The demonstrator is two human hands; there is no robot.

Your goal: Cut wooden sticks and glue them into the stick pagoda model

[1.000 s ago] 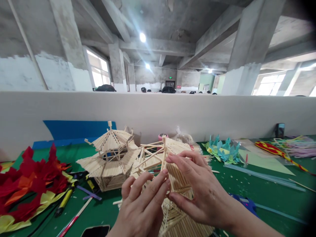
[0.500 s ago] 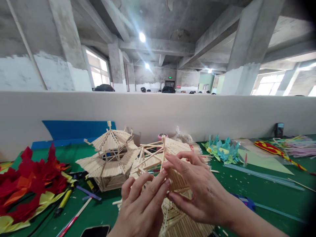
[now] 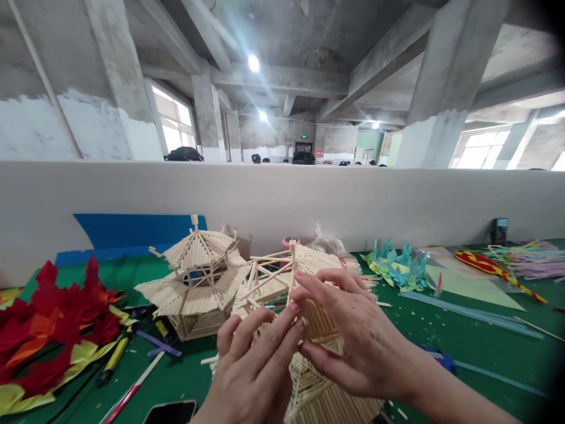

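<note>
A pavilion model (image 3: pixel 320 318) made of thin pale wooden sticks stands in front of me, its roof partly covered and partly bare frame. My left hand (image 3: pixel 258 365) comes from below, fingers bent and pressed together on a roof rib; its thumb is hidden. On the other side, my right hand (image 3: pixel 353 330) curves round the same roof, index fingertip on the rib near the peak and thumb lower down. The fingertips of both hands nearly meet. Any small stick between them cannot be made out. A second stick pavilion (image 3: pixel 196 277) with two roof tiers stands to the left.
Red and yellow crafted petals (image 3: pixel 66 324) lie at left beside a yellow-black tool (image 3: pixel 117 356) and a phone (image 3: pixel 172 412). Blue paper flowers (image 3: pixel 399 265), pale strips (image 3: pixel 472 315) and a blue glue gun (image 3: pixel 439 359) are at right. A white partition (image 3: pixel 282 194) runs behind.
Both hands stay at the same spot on the roof, with only very slight finger movement. The view has shifted a little.
</note>
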